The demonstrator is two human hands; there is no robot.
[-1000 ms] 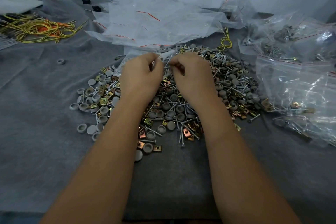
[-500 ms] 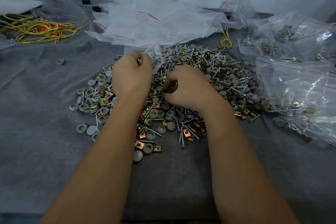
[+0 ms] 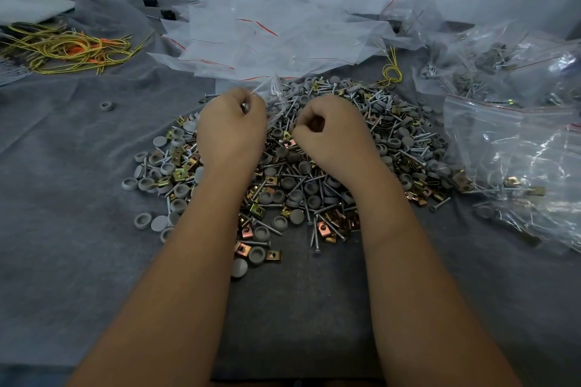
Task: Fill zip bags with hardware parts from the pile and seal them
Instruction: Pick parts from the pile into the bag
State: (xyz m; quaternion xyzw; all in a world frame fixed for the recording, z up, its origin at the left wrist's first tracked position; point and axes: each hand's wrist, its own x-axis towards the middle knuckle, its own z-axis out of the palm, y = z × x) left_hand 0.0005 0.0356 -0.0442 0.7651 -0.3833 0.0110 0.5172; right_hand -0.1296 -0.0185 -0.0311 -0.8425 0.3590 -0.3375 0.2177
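A pile of hardware parts point(image 3: 317, 185), made of screws, grey round caps and brass-coloured clips, lies on the grey cloth point(image 3: 63, 229). My left hand point(image 3: 231, 129) pinches the edge of a small clear zip bag point(image 3: 275, 96) that stands up over the pile's far side. My right hand point(image 3: 330, 132) is over the middle of the pile with its fingers curled under; what they hold is hidden. Empty zip bags point(image 3: 270, 41) with red strips are heaped behind the pile.
Filled clear bags point(image 3: 515, 148) of parts lie at the right. A tangle of yellow and orange ties point(image 3: 63, 47) sits at the far left, another yellow tie point(image 3: 391, 72) behind the pile. One grey cap point(image 3: 107, 106) lies alone on the left. A pale wall closes the back.
Both hands held the bag together a second ago. My right hand let go and dropped onto the pile with fingers curled, while my left hand kept the bag and shifted slightly left.
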